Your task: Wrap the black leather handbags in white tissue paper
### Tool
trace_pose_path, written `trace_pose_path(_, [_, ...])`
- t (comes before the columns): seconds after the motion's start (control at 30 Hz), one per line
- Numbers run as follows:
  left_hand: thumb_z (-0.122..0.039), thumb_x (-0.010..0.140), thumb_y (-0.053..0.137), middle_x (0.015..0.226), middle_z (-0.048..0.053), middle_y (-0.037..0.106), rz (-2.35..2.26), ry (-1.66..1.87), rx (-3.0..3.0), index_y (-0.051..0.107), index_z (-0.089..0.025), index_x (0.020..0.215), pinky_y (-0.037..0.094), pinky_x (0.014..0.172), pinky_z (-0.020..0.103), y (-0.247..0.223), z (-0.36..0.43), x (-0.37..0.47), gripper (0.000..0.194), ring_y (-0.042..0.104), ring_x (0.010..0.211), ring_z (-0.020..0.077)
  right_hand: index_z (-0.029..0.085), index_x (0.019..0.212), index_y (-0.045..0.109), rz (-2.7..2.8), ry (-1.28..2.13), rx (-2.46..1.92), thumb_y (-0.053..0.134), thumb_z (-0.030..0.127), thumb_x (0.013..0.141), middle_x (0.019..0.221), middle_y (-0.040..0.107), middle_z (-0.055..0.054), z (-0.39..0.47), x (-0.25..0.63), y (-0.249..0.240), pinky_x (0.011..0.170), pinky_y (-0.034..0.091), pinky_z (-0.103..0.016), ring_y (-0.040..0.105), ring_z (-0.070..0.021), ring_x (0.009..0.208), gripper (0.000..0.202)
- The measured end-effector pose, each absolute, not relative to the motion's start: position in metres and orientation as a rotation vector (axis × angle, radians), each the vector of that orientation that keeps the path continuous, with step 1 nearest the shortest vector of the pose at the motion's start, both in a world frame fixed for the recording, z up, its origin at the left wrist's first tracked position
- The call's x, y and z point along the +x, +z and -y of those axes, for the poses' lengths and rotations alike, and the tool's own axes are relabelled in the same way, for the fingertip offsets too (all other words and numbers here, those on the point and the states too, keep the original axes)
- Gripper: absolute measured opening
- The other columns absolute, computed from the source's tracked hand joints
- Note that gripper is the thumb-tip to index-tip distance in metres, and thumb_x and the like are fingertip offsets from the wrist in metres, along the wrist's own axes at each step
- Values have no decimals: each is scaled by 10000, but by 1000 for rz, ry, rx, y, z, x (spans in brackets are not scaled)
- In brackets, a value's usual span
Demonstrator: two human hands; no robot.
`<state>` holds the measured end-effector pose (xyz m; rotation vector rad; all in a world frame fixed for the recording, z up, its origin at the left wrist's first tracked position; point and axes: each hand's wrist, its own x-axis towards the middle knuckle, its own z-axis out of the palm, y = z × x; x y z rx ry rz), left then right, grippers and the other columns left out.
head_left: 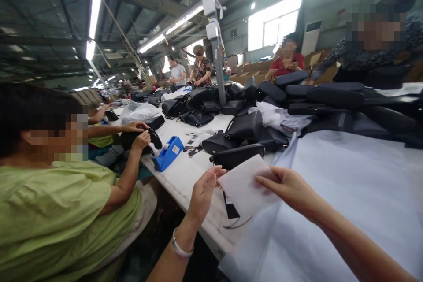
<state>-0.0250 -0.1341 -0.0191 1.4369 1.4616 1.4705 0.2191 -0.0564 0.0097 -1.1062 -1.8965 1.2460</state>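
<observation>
A thin white sheet (246, 185), paper or foam, is held up over the near table edge. My right hand (292, 185) pinches its right side, thumb on top and fingers behind. At its left corner, the fingers of my left hand (205, 191) are bent together against the edge; the fingertips are partly hidden. Below the sheet a black hang tag (230, 207) shows, with a dark cord (238, 224) lying beside it. Just beyond the sheet sits a black handbag (237, 155), close to other black bags (244, 125).
A blue tape dispenser (168, 153) stands at the table's left edge. Large translucent plastic sheets (350, 194) cover the right side. Black bags (333, 97) are piled behind. A co-worker in a green shirt (66, 211) sits close on the left; other people work across the table.
</observation>
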Motion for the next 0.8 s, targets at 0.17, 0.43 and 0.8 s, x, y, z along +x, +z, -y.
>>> trace_pose_path(0.17, [-476,941,515,1118,92,709,-1599,1554,1324,660,-182,1106,497,965,346,-54,109,-29,367,648,1084,229,190,890,732,1873,938,-1349,604,537,808,824,772,-74,59,252,-16,657,542,-339,715,-264,722,378])
trace_pose_path(0.43, [-394,767,731,989,82,721,-1543,1432,1271,620,-164,1071,549,813,315,-87,107,-32,397,702,886,202,190,870,688,1944,869,-1370,530,544,833,809,760,-67,64,223,-50,634,507,-335,699,-265,722,388])
trace_pose_path(0.8, [-493,741,722,1019,83,678,-1610,1421,1173,717,-158,863,493,854,309,-76,117,-49,357,619,977,225,167,920,682,1826,1091,-1320,577,552,836,830,760,-69,74,212,-50,632,525,-310,706,-238,732,408])
